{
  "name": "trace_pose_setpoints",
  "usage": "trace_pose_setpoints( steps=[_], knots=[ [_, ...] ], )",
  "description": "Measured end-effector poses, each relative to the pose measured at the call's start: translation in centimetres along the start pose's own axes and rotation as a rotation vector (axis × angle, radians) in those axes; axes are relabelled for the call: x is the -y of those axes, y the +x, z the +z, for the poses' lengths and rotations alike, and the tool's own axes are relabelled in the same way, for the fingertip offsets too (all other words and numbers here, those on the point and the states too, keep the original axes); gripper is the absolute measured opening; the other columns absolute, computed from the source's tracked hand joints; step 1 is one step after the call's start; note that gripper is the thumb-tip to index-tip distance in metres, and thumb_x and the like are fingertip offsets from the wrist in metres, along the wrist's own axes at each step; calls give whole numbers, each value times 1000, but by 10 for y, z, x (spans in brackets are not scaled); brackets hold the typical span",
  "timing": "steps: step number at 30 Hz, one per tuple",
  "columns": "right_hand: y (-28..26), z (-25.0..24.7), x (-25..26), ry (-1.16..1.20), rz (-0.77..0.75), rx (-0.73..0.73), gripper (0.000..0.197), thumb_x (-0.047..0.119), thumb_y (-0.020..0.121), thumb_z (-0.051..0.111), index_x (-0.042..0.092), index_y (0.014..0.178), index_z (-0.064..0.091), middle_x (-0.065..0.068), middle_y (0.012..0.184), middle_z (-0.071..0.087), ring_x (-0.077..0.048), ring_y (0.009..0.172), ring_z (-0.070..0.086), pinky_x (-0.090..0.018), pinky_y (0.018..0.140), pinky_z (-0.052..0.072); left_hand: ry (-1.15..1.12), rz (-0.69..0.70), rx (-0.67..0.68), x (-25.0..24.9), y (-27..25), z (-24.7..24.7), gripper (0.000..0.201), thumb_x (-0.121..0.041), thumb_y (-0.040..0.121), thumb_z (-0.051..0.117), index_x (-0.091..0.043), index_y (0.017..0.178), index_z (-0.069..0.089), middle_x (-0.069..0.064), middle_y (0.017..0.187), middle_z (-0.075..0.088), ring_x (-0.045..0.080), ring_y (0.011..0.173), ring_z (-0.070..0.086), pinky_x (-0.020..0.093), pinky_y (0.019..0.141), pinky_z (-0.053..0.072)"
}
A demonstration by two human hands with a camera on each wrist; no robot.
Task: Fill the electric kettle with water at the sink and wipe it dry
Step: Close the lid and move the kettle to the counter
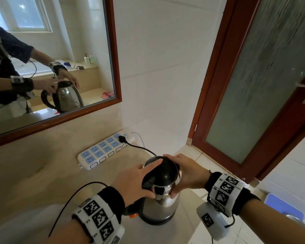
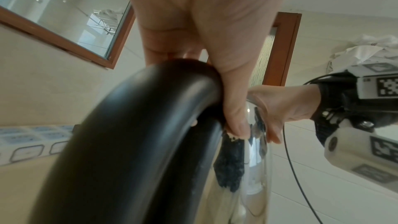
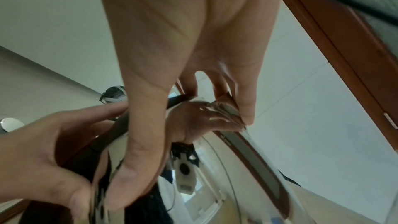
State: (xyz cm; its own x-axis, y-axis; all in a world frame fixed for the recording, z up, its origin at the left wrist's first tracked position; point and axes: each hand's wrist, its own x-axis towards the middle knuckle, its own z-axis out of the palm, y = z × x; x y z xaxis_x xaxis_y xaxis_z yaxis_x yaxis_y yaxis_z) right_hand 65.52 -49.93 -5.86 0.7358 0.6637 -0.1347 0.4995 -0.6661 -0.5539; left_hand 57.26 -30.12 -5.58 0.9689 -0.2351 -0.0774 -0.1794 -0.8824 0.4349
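Observation:
The steel electric kettle (image 1: 161, 206) stands upright on its black base (image 1: 155, 221) near the counter's right end, black lid (image 1: 164, 173) down. My left hand (image 1: 130, 182) grips the top of the black handle (image 2: 133, 142), thumb on the steel body (image 2: 255, 168) and a finger stretched across the lid. My right hand (image 1: 190, 173) wraps the kettle's upper rim from the right, thumb low on the wall and fingers over the lid's far edge. In the right wrist view the right hand (image 3: 183, 40) and left hand (image 3: 43, 151) meet on the mirrored steel (image 3: 237, 159). No sink is in view.
A white and blue power strip (image 1: 104, 150) lies behind the kettle with a black cord (image 1: 139, 147) plugged in. A wood-framed mirror (image 1: 115, 59) hangs at the left. A frosted-glass door (image 1: 253, 85) stands at the right. A blue object (image 1: 283, 206) sits on the floor.

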Motion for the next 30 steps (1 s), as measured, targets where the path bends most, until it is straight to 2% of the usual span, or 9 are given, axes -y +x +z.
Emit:
trace_pose_setpoints(
  steps=[3, 6, 10, 13, 16, 20, 23, 27, 30],
  knots=[
    [-1, 1, 0, 1, 19, 20, 107, 34, 51, 90, 35, 140, 30, 6, 114, 40, -10, 108, 35, -19, 95, 31, 19, -6, 5, -2, -5, -1, 88, -47, 78, 62, -53, 137, -3, -5, 95, 42, 13, 87, 47, 24, 87, 44],
    [-6, 1, 0, 23, 54, 33, 112, 31, 56, 89, 32, 145, 22, 0, 125, 38, -13, 116, 35, -18, 101, 26, 24, -34, -53, 0, -18, -2, 84, -77, 69, 33, -49, 139, -3, -4, 104, 54, 15, 94, 54, 25, 90, 46],
    [-17, 7, 3, 42, 115, 3, 113, 32, 63, 85, 27, 149, 12, -7, 146, 25, -23, 134, 30, -23, 111, 24, -134, -227, -116, -7, -45, 1, 88, -71, 67, 6, -31, 145, 8, 6, 119, 61, 20, 112, 56, 22, 96, 38],
    [-36, 17, 8, 53, 134, -105, 104, 30, 71, 79, 28, 150, 10, -7, 155, 15, -23, 143, 22, -29, 115, 23, -346, -213, -110, -18, -53, 8, 80, -70, 73, 11, -33, 144, 14, 16, 120, 61, 28, 113, 57, 20, 90, 37],
    [-60, 32, 18, 61, 92, -163, 97, 32, 78, 72, 29, 149, 6, -6, 156, 13, -19, 144, 19, -20, 112, 20, -560, -144, -78, -28, -59, 17, 91, -87, 66, 16, -36, 142, 18, 21, 125, 56, 29, 116, 55, 39, 103, 42],
    [-83, 55, 34, 121, 67, -218, 95, 43, 77, 70, 30, 149, 10, 1, 157, 10, -10, 142, 19, -9, 106, 13, -803, -96, 10, -44, -64, 27, 95, -82, 68, 24, -29, 146, 6, -7, 157, 4, 10, 143, 12, 38, 118, 18],
    [-88, 69, 42, 118, 106, -233, 99, 48, 74, 71, 33, 149, 9, 3, 159, 0, -14, 144, 18, -19, 113, 18, -923, -114, 58, -52, -64, 33, 113, -93, 54, 25, -27, 145, 14, -1, 156, 15, 19, 143, 18, 47, 116, 23],
    [-87, 76, 50, 84, 131, -266, 99, 42, 75, 72, 32, 149, 6, -1, 159, -2, -16, 143, 23, -23, 114, 26, -1137, -250, 138, -59, -59, 32, 96, -75, 65, 23, -29, 146, 3, 7, 153, 27, 25, 138, 32, 35, 108, 33],
    [-87, 70, 51, 58, 134, -230, 97, 38, 78, 70, 31, 150, 4, 0, 160, -2, -18, 145, 20, -22, 114, 23, -752, -150, -137, -53, -55, 24, 68, -64, 87, 19, -32, 145, 7, -2, 150, 31, 18, 136, 34, 35, 114, 27]
  ],
)
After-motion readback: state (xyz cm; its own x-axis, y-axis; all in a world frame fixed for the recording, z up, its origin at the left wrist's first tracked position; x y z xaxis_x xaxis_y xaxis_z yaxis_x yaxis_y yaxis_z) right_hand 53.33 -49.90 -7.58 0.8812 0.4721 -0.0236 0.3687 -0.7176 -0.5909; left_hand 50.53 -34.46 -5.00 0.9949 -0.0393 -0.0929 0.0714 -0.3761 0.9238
